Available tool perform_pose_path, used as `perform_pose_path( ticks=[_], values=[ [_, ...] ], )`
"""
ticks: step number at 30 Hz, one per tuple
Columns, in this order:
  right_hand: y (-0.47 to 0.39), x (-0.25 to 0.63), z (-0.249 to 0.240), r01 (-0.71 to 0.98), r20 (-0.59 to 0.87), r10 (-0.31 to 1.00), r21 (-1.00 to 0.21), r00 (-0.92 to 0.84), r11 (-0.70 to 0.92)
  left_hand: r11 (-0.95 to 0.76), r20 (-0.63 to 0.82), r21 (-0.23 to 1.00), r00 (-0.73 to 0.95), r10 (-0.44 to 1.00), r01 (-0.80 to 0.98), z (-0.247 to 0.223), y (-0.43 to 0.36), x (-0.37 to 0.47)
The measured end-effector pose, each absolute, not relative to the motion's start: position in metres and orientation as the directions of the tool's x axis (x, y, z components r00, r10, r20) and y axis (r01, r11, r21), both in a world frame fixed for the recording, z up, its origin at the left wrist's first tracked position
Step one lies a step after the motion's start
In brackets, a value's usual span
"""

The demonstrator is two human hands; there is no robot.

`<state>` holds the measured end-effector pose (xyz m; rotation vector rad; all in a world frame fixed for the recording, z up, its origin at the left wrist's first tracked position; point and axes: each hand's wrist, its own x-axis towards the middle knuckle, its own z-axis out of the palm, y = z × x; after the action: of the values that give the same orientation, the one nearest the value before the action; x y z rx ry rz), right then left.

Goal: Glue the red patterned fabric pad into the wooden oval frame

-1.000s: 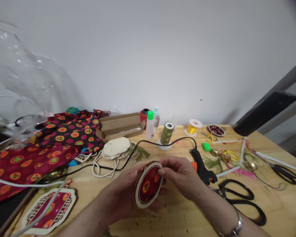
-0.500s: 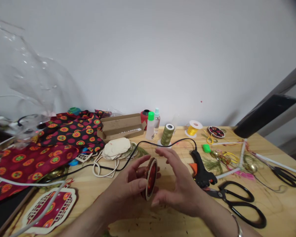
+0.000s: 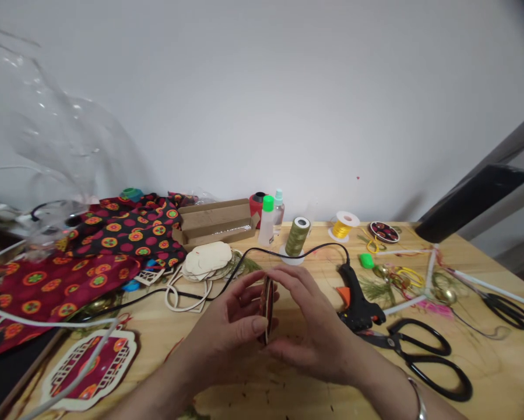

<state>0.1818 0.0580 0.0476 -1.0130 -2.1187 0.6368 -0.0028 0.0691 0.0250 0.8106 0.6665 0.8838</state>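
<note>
Table (image 3: 502,361), hands (image 3: 231,326) (image 3: 318,329) around disc (image 3: 268,300), illegible bottle label (image 3: 271,240)

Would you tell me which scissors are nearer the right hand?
The scissors beside the glue gun; the other pair lies farther right, near the white pencil.

Two hands (image 3: 220,329) (image 3: 316,335), two scissors (image 3: 393,343) (image 3: 489,300), one glue gun (image 3: 356,298).

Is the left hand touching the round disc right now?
Touching. The head view shows the left hand with its thumb against the round disc, seen edge-on.
</note>
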Motion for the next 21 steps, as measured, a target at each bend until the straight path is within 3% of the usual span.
perform_pose_path(
  ticks=[12,17,21],
  values=[
    [0.056,0.182,0.043,0.478,0.393,0.809,-0.66,-0.437,0.579,0.395,-0.181,0.83,0.48,0.858,-0.393,0.026,0.069,-0.003],
    [0.057,0.182,0.039,0.53,0.417,0.837,-0.649,-0.354,0.546,0.321,-0.094,0.852,0.482,0.871,-0.414,0.022,0.068,-0.003],
    [0.059,0.18,0.036,0.593,0.409,0.877,-0.651,-0.253,0.474,0.254,-0.086,0.909,0.449,0.889,-0.329,0.024,0.066,-0.002]
  ],
)
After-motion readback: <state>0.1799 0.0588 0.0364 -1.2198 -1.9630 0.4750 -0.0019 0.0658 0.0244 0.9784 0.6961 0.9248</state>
